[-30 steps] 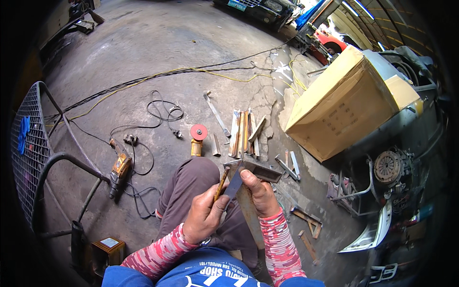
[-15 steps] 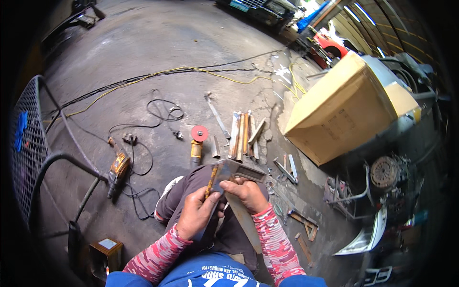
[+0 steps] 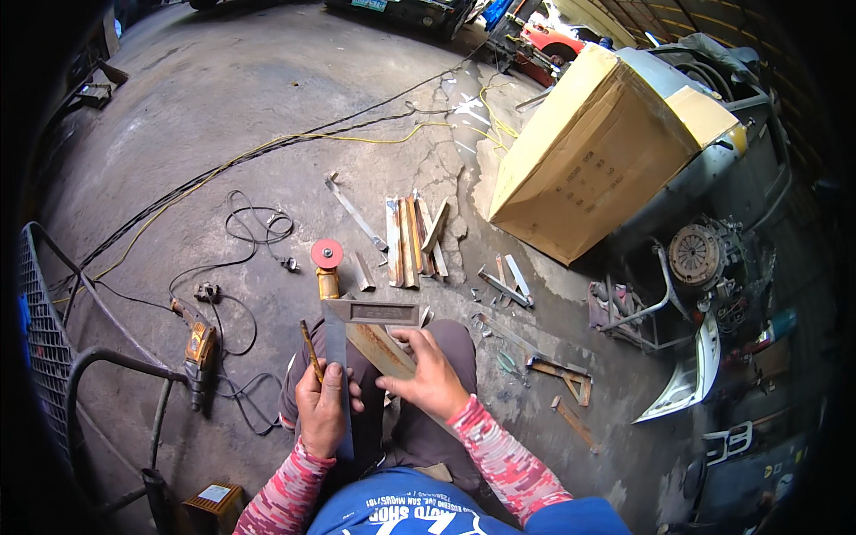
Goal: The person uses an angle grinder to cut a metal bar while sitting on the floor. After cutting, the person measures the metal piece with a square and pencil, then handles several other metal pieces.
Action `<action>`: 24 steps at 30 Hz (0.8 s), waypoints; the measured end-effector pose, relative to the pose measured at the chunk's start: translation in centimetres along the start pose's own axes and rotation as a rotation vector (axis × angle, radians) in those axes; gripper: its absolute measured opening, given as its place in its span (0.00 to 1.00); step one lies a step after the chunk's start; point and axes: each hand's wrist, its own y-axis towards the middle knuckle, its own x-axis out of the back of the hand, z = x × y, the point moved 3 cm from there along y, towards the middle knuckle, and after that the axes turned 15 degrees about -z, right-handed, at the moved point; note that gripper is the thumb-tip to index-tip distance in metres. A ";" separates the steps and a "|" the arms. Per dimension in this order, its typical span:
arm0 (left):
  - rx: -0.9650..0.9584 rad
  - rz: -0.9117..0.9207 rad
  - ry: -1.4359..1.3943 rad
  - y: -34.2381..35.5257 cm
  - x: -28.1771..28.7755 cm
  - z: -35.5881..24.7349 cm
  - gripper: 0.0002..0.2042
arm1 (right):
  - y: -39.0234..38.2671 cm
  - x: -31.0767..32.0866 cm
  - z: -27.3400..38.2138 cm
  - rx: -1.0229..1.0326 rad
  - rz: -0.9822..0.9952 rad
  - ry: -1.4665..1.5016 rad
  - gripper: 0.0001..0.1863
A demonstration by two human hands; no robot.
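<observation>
My left hand (image 3: 323,408) is closed round the blade of a try square (image 3: 383,312). The square's thick grey stock points right, above my lap. In the same hand a thin yellow-brown stick (image 3: 311,351), pencil-like, slants up beside the blade. My right hand (image 3: 432,376) grips a flat, partly rusty metal bar (image 3: 378,348), thumb and forefinger on its two sides. The bar runs slantwise under the square's stock and down past my right hand, which hides part of it. An angle grinder (image 3: 328,283) with a red disc lies just beyond my knees.
Cut metal strips (image 3: 408,242) lie on the floor ahead. A corded drill (image 3: 198,355) rests at left, near a metal-framed mesh stand (image 3: 49,299). A large cardboard box (image 3: 584,169) stands at right. Nearer lie pliers (image 3: 508,364) and a rusty angled metal frame (image 3: 560,370). Cables (image 3: 267,143) cross the floor.
The square has turned from a tilt to nearly upright, its blade now in my left hand alone. My right hand has moved off the square, staying on the bar. My view has shifted rightward.
</observation>
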 end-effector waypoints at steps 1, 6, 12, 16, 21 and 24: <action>-0.009 0.000 -0.018 0.1 0.1 -0.1 0.13 | -1.3 0.5 0.4 0.038 -0.014 -0.088 0.50; 0.049 -0.082 -0.083 0.1 1.0 0.5 0.14 | -4.9 1.8 0.2 -0.084 0.021 -0.200 0.48; -0.014 -0.064 -0.062 0.0 1.7 0.1 0.15 | -3.6 5.5 0.2 -0.042 -0.063 -0.049 0.44; -0.026 -0.096 -0.082 0.3 2.3 -0.5 0.16 | -2.0 10.3 -0.1 -0.059 -0.224 -0.082 0.42; -0.057 -0.113 -0.094 0.2 2.8 -1.1 0.16 | -0.6 15.8 -0.2 -0.161 -0.298 -0.046 0.41; -0.073 -0.125 -0.095 -0.2 3.3 -1.5 0.16 | 1.0 17.5 0.0 -0.115 -0.283 -0.111 0.41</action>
